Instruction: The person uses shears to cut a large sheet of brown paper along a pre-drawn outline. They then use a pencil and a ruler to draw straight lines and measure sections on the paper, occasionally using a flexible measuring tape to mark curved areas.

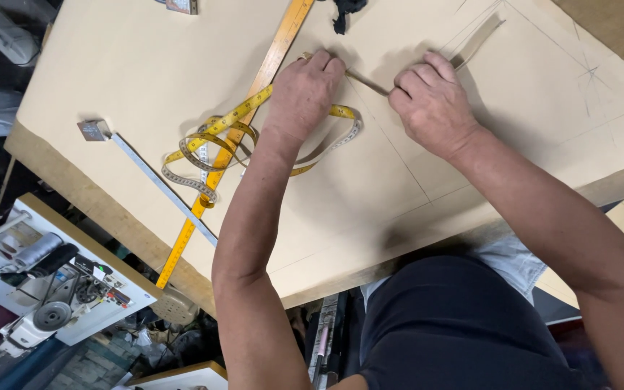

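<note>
On brown pattern paper (370, 188), head view: clear ruler (471, 47) lies slanted, running from left hand (303, 90) under right hand (435, 105). Both hands press down, fingers curled on it. Yellow tape measure (211, 141) coils beside left wrist.

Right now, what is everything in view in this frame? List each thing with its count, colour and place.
Large sheet of brown pattern paper: one, tan, covering the table, with pencil lines.
Long wooden ruler: one, orange-yellow, running diagonally across the sheet.
Flexible measuring tape: one, yellow and white, coiled over the wooden ruler.
Flat metal ruler: one, silver, near the sheet's left edge.
Clear straight ruler: one, see-through, under both hands.
Scrap of black cloth: one, top edge.
Sewing machine: one, white, lower left, below the table.
Left hand: pressing the clear ruler's left end.
Right hand: fingers curled, pressing on the clear ruler.
</note>
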